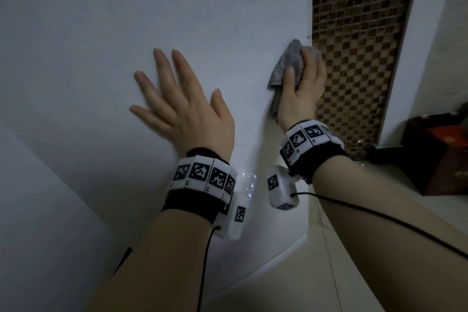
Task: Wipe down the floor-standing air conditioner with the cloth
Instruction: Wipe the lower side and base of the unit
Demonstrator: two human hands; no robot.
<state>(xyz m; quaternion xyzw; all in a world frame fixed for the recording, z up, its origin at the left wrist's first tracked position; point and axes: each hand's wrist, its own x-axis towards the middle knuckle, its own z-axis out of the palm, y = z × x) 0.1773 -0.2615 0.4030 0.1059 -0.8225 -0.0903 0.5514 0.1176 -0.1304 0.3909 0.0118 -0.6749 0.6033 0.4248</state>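
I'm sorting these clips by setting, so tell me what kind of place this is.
Probably a room in a home. A tall white air conditioner stands on a pale tiled floor, a strip of brown mosaic tile runs up the wall behind it, and a dark wooden cabinet sits in the corner.

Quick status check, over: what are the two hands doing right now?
Left hand open, flat on air conditioner. Right hand pressing grey cloth at its right edge. Nothing in the way.

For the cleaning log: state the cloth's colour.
Grey, slightly speckled cloth, gripped by the right hand; head view shows it.
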